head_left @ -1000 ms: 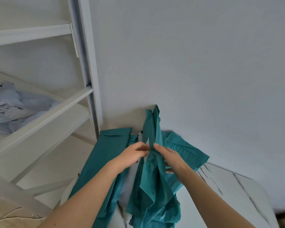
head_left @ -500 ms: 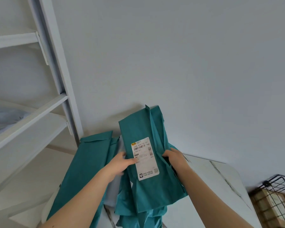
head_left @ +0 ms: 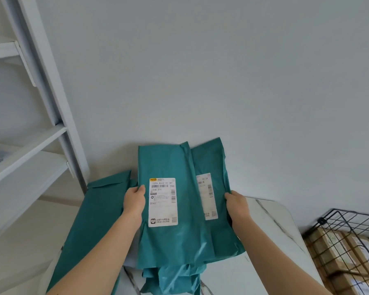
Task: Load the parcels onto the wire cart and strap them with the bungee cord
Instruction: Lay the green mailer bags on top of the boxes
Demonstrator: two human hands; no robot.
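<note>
Your left hand [head_left: 134,199] and right hand [head_left: 237,204] each pinch one side of the green bags [head_left: 166,160], likely to carry both to the wire cart [head_left: 349,233] together.

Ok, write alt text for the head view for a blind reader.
A left hand and right hand hold two labelled teal parcels by their outer edges above a white marbled table. At lower right stands a black wire cart with cardboard boxes inside; a white shelf is at left.

Two teal labelled parcels [head_left: 168,241] held upright, wire cart [head_left: 321,220] seemingly holding boxes [head_left: 332,250]
</note>
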